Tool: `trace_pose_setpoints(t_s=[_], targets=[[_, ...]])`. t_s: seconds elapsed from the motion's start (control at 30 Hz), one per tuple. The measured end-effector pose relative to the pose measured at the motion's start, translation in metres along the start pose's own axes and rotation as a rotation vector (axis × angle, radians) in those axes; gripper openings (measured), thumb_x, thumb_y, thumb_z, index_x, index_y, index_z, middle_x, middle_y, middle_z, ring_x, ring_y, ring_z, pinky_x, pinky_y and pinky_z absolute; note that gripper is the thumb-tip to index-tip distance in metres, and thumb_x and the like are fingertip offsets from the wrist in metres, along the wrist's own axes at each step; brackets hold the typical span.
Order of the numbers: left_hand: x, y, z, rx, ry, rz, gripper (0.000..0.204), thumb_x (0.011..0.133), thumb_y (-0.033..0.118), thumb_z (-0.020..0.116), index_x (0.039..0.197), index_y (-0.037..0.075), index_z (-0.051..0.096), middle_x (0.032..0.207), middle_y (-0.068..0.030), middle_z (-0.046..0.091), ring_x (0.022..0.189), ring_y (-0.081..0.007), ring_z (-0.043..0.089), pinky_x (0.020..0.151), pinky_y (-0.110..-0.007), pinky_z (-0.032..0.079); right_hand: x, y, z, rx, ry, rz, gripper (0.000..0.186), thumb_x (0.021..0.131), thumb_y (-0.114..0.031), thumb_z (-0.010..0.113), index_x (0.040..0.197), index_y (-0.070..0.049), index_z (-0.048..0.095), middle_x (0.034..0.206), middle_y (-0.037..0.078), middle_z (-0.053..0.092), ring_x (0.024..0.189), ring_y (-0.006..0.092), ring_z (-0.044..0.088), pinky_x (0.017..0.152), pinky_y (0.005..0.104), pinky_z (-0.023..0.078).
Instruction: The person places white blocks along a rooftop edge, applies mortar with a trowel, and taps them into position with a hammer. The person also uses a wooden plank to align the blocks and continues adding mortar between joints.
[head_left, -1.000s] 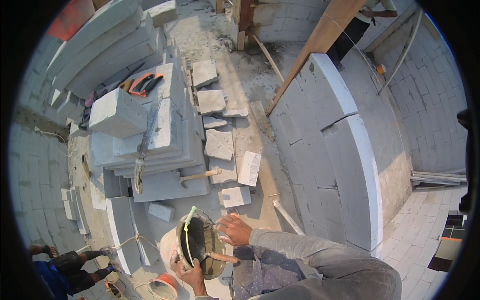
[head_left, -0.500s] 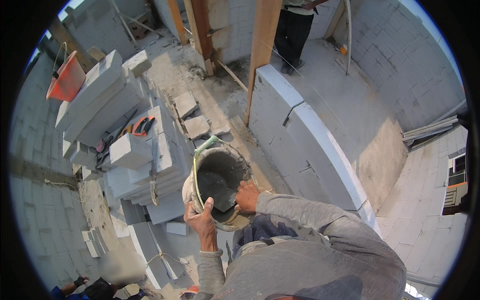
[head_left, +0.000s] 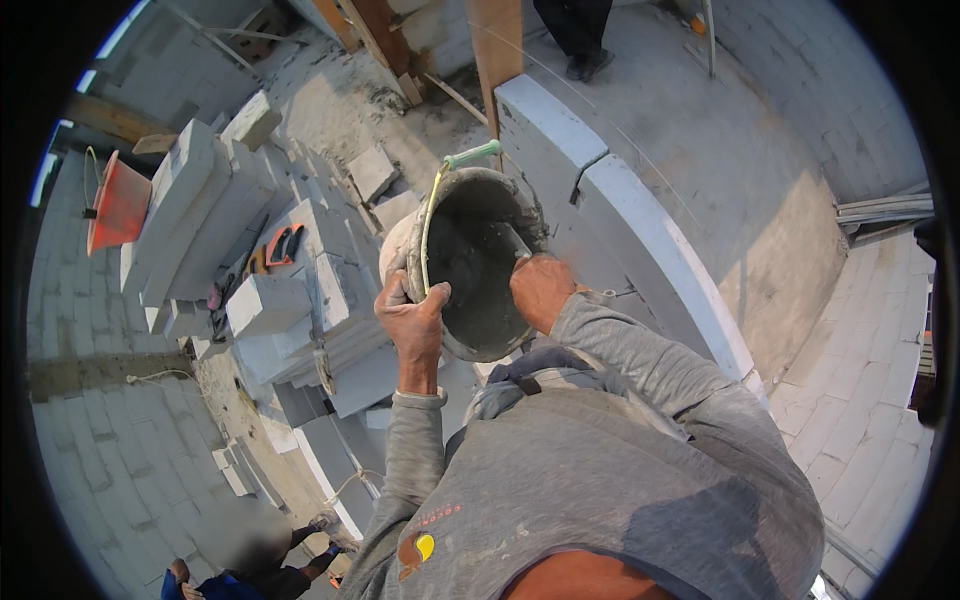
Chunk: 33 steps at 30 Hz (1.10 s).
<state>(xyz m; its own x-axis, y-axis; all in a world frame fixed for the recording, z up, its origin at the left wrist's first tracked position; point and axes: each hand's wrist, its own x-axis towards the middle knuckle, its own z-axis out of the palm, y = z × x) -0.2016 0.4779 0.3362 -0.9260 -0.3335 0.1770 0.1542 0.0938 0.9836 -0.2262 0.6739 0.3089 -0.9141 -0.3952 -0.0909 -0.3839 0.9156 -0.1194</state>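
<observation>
A mortar-caked bucket is held up in front of my body, its mouth facing me. Wet grey mortar lies inside. My left hand grips the bucket's left rim, thumb over the edge, by its yellow cord handle with a green grip. Inside the mouth at the right, my right hand is closed round a trowel. Only a short pale piece of the trowel shows ahead of the fist; its blade is mostly hidden in the shaded bucket.
Right of the bucket runs a low block wall beside a wooden post. Stacked pale blocks stand at left, carrying an orange-handled saw and a red bucket. One person stands beyond the wall; another is at lower left.
The bucket and both hands have shifted up in the picture as the view tilted. My right hand has moved along inside the mouth, and a pale piece of the trowel now shows.
</observation>
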Motion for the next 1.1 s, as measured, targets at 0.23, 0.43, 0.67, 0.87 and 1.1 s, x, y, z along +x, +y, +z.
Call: trace_pose_setpoints(t_s=[0.23, 0.43, 0.67, 0.87, 1.1], targets=[[0.03, -0.013, 0.009, -0.08, 0.014, -0.044, 0.029, 0.071, -0.002, 0.074, 0.068, 0.009, 0.047, 0.072, 0.007, 0.048, 0.065, -0.004, 0.039, 0.057, -0.023, 0.034, -0.001, -0.016, 0.01, 0.39, -0.181, -0.212, 0.02, 0.09, -0.016, 0.062, 0.089, 0.002, 0.07, 0.077, 0.017, 0.07, 0.071, 0.0249, 0.072, 0.06, 0.0404, 0.055], [0.042, -0.035, -0.022, -0.2, 0.134, -0.097, 0.032, 0.074, -0.007, 0.069, 0.105, 0.001, 0.069, 0.092, 0.0006, 0.066, 0.076, -0.0066, 0.058, 0.073, -0.022, 0.049, 0.035, 0.01, -0.01, 1.047, -0.65, 0.303, 0.039, 0.1, -0.035, 0.059, 0.091, 0.001, 0.071, 0.069, 0.005, 0.065, 0.058, 0.0164, 0.061, 0.055, 0.0333, 0.048], [0.068, -0.044, -0.035, -0.542, 0.321, -0.283, 0.027, 0.074, -0.01, 0.064, 0.099, 0.001, 0.066, 0.086, -0.0026, 0.067, 0.073, -0.0119, 0.065, 0.067, -0.024, 0.055, 0.018, 0.036, -0.036, 1.43, -0.559, 0.479, 0.033, 0.102, -0.03, 0.058, 0.097, 0.0, 0.07, 0.072, -0.001, 0.061, 0.055, 0.0083, 0.053, 0.05, 0.0252, 0.044], [0.074, -0.033, -0.018, -0.513, 0.386, -0.346, 0.032, 0.073, -0.011, 0.06, 0.102, 0.0, 0.063, 0.093, -0.0064, 0.068, 0.077, -0.0175, 0.068, 0.071, -0.03, 0.06, 0.063, 0.111, -0.046, 1.592, -0.287, 0.618, 0.027, 0.096, -0.024, 0.055, 0.096, 0.0, 0.067, 0.077, 0.002, 0.061, 0.058, 0.0133, 0.054, 0.05, 0.0287, 0.043], [0.054, -0.032, -0.021, -0.519, 0.461, -0.388, 0.049, 0.068, -0.015, 0.056, 0.116, -0.004, 0.062, 0.103, -0.0122, 0.068, 0.084, -0.0228, 0.069, 0.076, -0.034, 0.061, 0.206, 0.196, -0.009, 1.288, 0.141, 0.654, 0.029, 0.086, -0.029, 0.061, 0.085, 0.0, 0.066, 0.081, 0.014, 0.066, 0.069, 0.023, 0.063, 0.062, 0.0399, 0.05]])
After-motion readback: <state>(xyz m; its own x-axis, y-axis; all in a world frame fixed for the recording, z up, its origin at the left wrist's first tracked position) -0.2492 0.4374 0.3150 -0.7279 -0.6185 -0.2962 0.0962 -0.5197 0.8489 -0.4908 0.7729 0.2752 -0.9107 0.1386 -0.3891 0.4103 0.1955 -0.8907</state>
